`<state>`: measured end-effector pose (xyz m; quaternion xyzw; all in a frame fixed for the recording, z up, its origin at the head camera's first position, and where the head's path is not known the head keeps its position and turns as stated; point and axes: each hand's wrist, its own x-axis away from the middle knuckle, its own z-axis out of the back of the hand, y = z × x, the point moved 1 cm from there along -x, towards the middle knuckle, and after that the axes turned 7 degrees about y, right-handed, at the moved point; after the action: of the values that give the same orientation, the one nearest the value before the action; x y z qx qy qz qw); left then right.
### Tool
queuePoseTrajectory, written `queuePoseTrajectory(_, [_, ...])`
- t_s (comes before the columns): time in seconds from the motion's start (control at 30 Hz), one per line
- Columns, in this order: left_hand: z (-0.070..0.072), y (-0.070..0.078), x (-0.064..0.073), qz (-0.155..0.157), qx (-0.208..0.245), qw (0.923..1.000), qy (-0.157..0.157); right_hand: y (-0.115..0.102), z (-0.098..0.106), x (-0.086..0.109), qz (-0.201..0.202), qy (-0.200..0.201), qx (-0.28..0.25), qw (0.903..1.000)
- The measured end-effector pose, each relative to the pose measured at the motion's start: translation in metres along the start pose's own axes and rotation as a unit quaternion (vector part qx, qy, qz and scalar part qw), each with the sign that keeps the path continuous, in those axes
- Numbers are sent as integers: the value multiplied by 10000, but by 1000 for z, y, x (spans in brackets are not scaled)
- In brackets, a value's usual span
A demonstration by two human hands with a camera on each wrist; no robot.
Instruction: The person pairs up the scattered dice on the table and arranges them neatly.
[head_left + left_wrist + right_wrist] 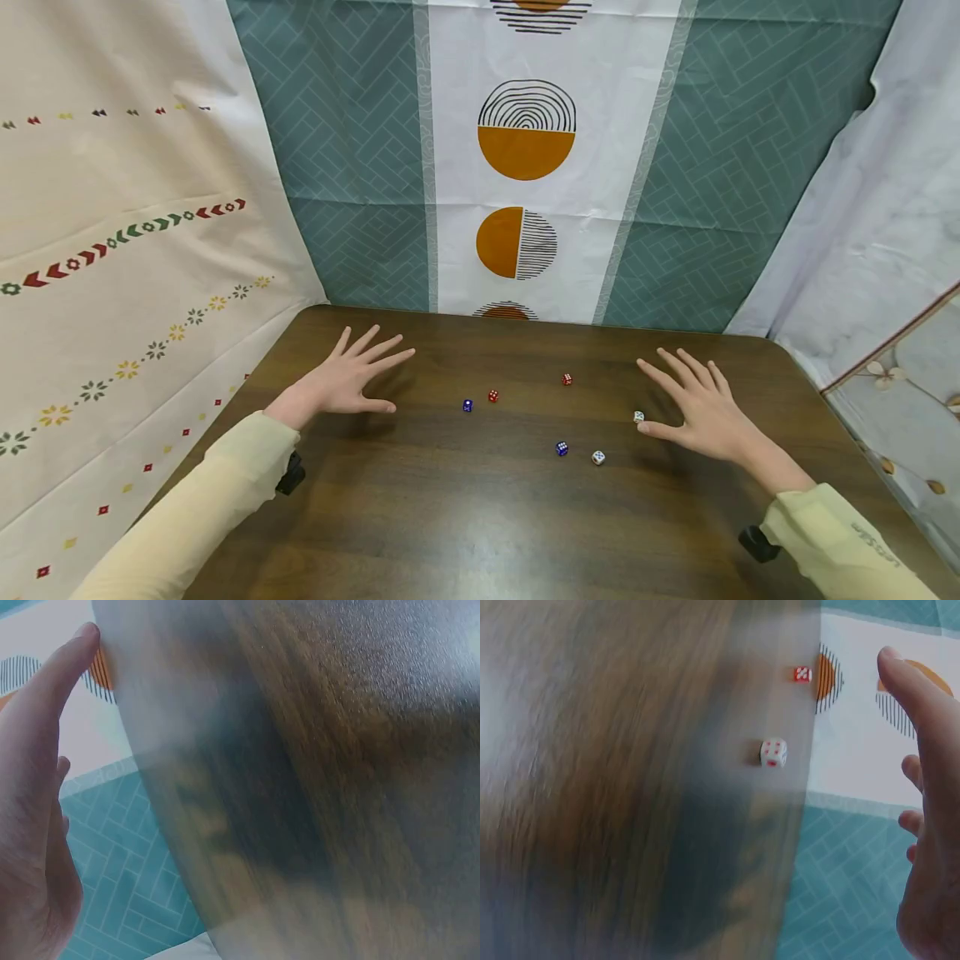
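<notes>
Several small dice lie scattered on the brown wooden table. My left hand [347, 379] hovers over the left side with fingers spread, holding nothing; nearest to it is a blue die [468, 406], with a red die [493, 396] just beyond. On the right, my right hand [701, 412] is spread above the table, also holding nothing. Beside its thumb in the head view lies a white die [638, 417], seen apart from the hand in the right wrist view. Another red die [567, 379], a second blue die [562, 448] and a second white die [597, 457] lie between the hands.
The wooden table [420, 517] reaches back to a teal and white patterned cloth [360, 150]. A cream embroidered cloth [135, 250] hangs at the left, and a pale cloth [870, 233] at the right. Dark wrist devices sit at both sleeves.
</notes>
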<state>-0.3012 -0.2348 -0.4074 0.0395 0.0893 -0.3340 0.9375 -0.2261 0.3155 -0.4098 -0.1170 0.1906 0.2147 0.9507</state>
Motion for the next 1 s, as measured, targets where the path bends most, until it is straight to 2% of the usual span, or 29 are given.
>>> queuePoseTrajectory(0.23, [-1,6,-2,-86,61,9999,116,-15,-3,-7,75,7,-165,9998])
queuePoseTrajectory(0.47, [-2,16,-6,-165,220,9996,84,-34,-9,-13,168,21,-310,9994])
queuePoseTrajectory(0.7, [-5,25,-9,-266,300,9991,115,-56,-23,-15,454,-15,-508,9977])
queuePoseTrajectory(1.0, [-9,36,-10,-368,478,9981,140,-76,-42,-12,531,-197,-813,9951])
